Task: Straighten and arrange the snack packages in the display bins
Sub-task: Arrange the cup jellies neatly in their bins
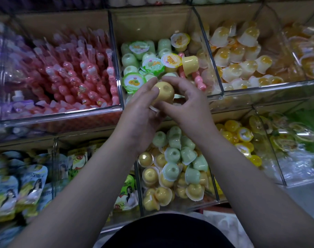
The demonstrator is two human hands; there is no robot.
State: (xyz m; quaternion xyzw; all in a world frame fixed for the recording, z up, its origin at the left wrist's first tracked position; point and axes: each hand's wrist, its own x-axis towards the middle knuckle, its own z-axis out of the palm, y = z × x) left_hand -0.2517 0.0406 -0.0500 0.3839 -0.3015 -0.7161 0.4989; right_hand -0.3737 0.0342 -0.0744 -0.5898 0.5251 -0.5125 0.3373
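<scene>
A yellow jelly cup (164, 93) is held upside down between both hands, above the front wall of the upper middle bin (115, 51). My left hand (141, 113) grips it from the left and below, while my right hand (186, 102) pinches it from the right. That clear bin holds several green and yellow jelly cups (149, 63) lying at mixed angles, plus pink gourd-shaped packs (199, 81) among them.
Left of it a bin is full of pink gourd packs (77, 72); right of it, white-and-orange cups (242, 58). The lower row has a bin of green and yellow cups (174, 167), drink pouches (18, 188) at left and yellow cups (242, 136) at right. Clear acrylic dividers separate all bins.
</scene>
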